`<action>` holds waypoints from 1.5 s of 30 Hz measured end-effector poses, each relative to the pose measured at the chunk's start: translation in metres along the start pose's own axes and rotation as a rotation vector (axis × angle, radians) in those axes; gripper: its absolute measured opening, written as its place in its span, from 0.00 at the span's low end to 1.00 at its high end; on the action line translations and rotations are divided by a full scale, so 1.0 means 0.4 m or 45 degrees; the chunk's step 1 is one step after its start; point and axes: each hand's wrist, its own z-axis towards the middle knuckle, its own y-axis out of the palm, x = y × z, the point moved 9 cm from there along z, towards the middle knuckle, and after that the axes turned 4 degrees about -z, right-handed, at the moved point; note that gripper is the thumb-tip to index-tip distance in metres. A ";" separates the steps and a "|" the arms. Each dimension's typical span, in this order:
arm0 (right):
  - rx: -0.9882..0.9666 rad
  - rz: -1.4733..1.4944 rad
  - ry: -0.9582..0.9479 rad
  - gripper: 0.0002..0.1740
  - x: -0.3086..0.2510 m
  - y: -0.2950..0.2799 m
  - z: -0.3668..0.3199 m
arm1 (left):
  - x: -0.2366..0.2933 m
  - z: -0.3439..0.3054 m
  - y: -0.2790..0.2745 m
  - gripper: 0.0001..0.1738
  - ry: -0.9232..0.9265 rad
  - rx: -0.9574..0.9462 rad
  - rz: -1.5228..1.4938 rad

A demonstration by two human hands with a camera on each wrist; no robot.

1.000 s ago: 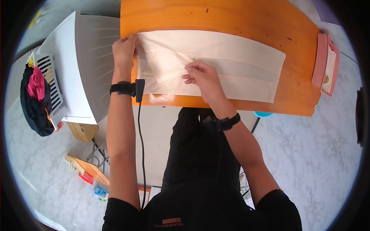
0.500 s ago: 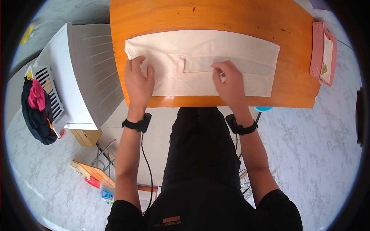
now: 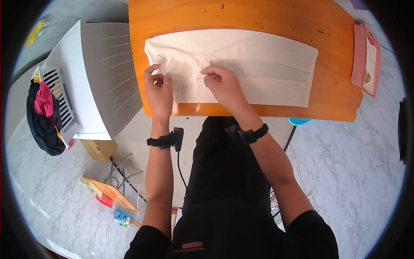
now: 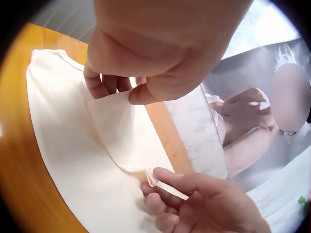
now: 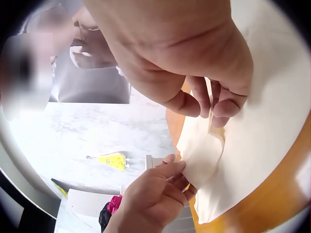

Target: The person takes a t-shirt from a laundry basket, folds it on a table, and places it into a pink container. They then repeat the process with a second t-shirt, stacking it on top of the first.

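Note:
A cream shirt (image 3: 258, 45) lies lengthwise on the wooden table, its neckline at the left and one side folded over in a long strip. Near the neckline, my left hand (image 3: 159, 97) pinches the edge of a folded flap (image 4: 116, 128), thumb against fingers. My right hand (image 3: 225, 88) grips the flap's other corner between thumb and fingers, around the middle of the shirt. Seen from the right wrist, the flap (image 5: 201, 158) stretches between both hands, slightly lifted off the cloth beneath.
The orange-brown table (image 3: 181, 15) has its near edge just below the shirt. A pink basket (image 3: 360, 60) stands at its right end. To the left is a white cabinet (image 3: 97, 77), with a white rack (image 3: 56, 93) of dark and pink clothes beside it.
My left hand has come in from the shirt's far left corner to the flap by the neckline. My right hand went right along the folded strip, then back left to the flap's corner.

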 end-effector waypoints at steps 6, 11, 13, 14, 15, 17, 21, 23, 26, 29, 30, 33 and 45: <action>-0.068 0.274 0.229 0.12 0.036 0.019 0.001 | -0.088 0.010 -0.013 0.14 -0.134 -0.085 -0.374; -0.048 0.011 0.024 0.12 0.003 -0.017 -0.005 | -0.094 0.020 -0.017 0.14 -0.171 -0.087 -0.187; 0.002 -0.062 0.028 0.11 -0.029 -0.081 -0.031 | 0.004 0.005 -0.039 0.15 0.293 0.075 0.420; 0.038 -0.125 0.028 0.11 -0.039 -0.122 -0.044 | 0.019 0.004 -0.029 0.15 0.290 0.047 0.390; 0.061 -0.151 0.040 0.11 -0.022 -0.166 -0.052 | 0.059 0.001 -0.011 0.17 0.429 -0.021 0.487; 0.330 -0.390 -0.228 0.11 -0.027 -0.315 -0.072 | 0.109 0.010 0.016 0.19 0.576 -0.097 0.565; 0.570 -1.050 -0.415 0.15 -0.032 -0.602 -0.115 | 0.136 0.042 0.082 0.31 0.834 -0.413 0.818; 0.554 -1.112 -0.404 0.16 -0.018 -0.691 -0.112 | 0.127 0.054 0.107 0.37 0.971 -0.460 1.127; 0.559 -1.166 -0.252 0.17 0.018 -0.748 -0.095 | 0.105 0.077 0.107 0.43 0.865 -0.543 1.138; 0.578 -1.283 -0.232 0.16 0.038 -0.761 -0.077 | 0.107 0.083 0.108 0.46 0.849 -0.546 1.116; 0.561 -1.408 -0.348 0.15 0.032 -0.745 -0.075 | 0.105 0.085 0.107 0.48 0.816 -0.547 1.094; 0.476 -1.651 -0.456 0.13 0.055 -0.715 -0.061 | 0.106 0.086 0.107 0.51 0.815 -0.563 1.057; 0.243 -1.929 -0.718 0.15 0.059 -0.733 -0.063 | 0.104 0.099 0.093 0.60 0.709 -0.587 1.309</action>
